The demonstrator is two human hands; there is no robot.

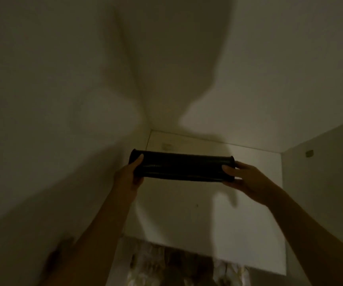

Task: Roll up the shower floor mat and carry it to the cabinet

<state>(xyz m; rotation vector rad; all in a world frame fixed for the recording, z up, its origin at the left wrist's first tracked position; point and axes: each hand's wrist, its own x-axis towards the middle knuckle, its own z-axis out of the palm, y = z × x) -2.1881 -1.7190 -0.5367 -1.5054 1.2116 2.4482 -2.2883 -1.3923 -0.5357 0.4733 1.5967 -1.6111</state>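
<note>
The shower floor mat is rolled into a tight dark cylinder and lies level in the air, held at both ends. My left hand grips its left end with the thumb on top. My right hand grips its right end, thumb on the front. Both arms reach forward into a white cabinet compartment, and the roll hangs just above its flat white shelf, near the back left corner. The light is dim and the arms cast shadows on the shelf and back wall.
White cabinet walls close in on the left and right. A small fitting sits on the right wall. Below the shelf's front edge, patterned stone flooring shows.
</note>
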